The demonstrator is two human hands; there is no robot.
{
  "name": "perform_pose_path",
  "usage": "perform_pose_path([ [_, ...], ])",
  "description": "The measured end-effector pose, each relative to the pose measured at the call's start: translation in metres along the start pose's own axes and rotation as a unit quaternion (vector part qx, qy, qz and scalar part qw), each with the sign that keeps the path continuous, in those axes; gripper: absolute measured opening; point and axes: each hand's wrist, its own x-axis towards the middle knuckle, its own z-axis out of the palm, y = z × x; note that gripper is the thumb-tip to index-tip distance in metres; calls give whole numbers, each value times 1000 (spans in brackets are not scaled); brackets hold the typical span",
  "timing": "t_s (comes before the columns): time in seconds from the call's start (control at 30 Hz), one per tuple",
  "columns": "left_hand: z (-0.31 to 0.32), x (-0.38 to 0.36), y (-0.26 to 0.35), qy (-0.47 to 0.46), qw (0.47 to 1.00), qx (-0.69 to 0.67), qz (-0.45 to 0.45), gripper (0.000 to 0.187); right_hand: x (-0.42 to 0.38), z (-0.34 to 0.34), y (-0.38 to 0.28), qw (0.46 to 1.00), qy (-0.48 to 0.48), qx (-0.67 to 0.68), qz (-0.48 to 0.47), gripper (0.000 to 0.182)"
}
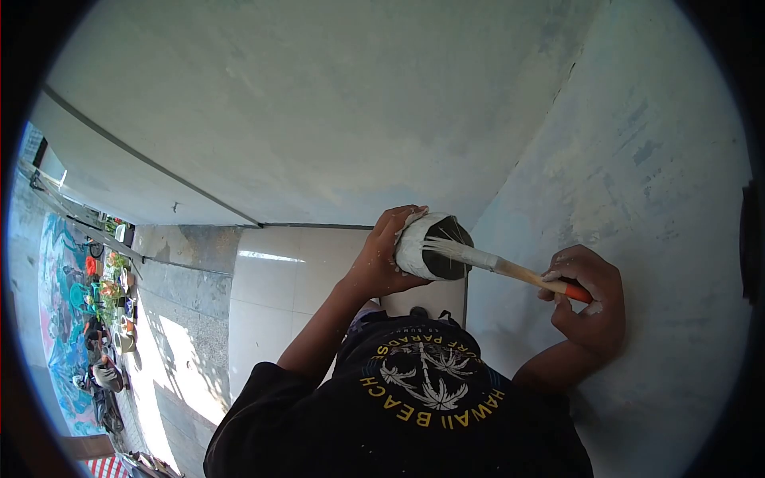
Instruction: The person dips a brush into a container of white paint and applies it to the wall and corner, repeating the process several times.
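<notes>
My left hand [388,253] is wrapped round a paint-smeared can [413,247], tilted so that its dark opening faces right. In my right hand [588,296] is a paintbrush [522,272] with a wooden handle and an orange end. The brush's pale, splayed bristles lie across the mouth of the can, over its near rim. White smears mark the fingers of both hands. How much the can holds inside is too dark to tell.
A pale patchy wall [319,103] rises ahead and meets another wall [637,183] on the right in a corner. Light floor tiles [267,295] lie below. On the left, beyond a paved strip [187,319], are potted plants [111,295] and a painted mural [60,319].
</notes>
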Motion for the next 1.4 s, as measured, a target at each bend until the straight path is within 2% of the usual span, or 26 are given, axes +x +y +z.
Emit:
perform_pose_path([
  [0.1,-4,-2,2,-4,1000,21,0,95,7,2,-9,996,-55,-66,15,36],
  [0.17,-5,-2,4,-9,1000,3,-18,94,11,5,-13,989,-84,-80,92,37],
  [0.4,-4,-10,-10,5,1000,-7,-21,94,8,16,6,988,-88,-91,90,32],
  [0.5,-3,-11,-13,6,998,-42,-44,97,6,17,6,995,-37,-57,78,30],
  [0.6,-2,-12,-24,21,999,-30,-1,102,4,16,6,997,-2,-28,72,30],
  [0.67,0,-14,-29,46,995,-88,27,106,1,19,9,999,28,3,28,29],
  [0.77,-1,-9,-23,62,994,-84,33,102,4,25,8,1000,-12,-11,23,29],
  [0.93,-3,-6,-23,58,993,-99,17,101,8,30,13,999,-2,1,38,28],
  [1.1,-5,-10,-26,74,997,-5,9,109,6,33,47,998,37,40,13,25],
  [1.17,-5,-13,-29,107,994,-12,-4,105,3,44,74,943,64,273,177,25],
  [1.23,-1,-24,-30,137,988,-61,-33,104,9,58,105,928,96,306,189,27],
  [1.3,2,-34,-30,140,988,-47,-54,105,8,76,148,908,121,343,206,29],
  [1.33,2,-40,-30,148,985,-29,-81,107,4,89,175,876,161,379,250,30],
  [1.37,5,-46,-29,163,978,-68,-107,110,3,99,202,840,198,413,290,30],
  [1.4,5,-51,-28,162,979,-69,-105,110,4,108,224,840,201,412,289,30],
])
